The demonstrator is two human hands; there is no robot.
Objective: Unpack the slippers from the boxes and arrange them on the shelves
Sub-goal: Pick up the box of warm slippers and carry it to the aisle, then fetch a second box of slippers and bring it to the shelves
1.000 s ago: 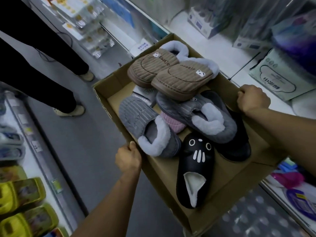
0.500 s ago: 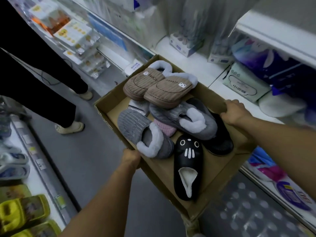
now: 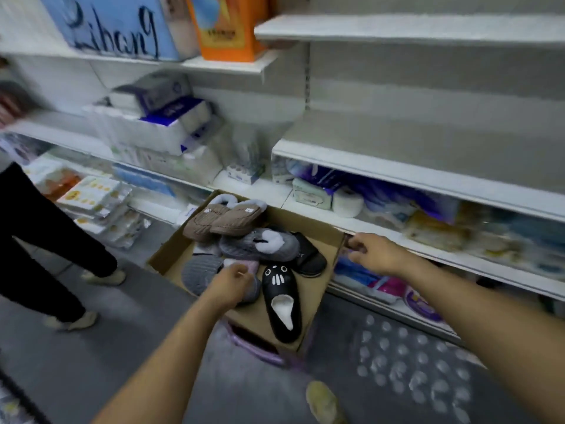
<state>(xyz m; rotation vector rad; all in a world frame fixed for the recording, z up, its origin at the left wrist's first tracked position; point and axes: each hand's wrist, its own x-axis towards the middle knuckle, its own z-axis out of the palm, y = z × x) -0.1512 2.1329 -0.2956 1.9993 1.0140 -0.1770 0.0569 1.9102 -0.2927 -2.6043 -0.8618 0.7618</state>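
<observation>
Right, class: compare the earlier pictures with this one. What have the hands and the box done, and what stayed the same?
The left hand has let go of the near rim of the cardboard box and moved in over the grey slipper; whether it grips it is unclear. The box now appears to rest on a purple object. The right hand stays at the right rim. The other slippers lie as before.
</observation>
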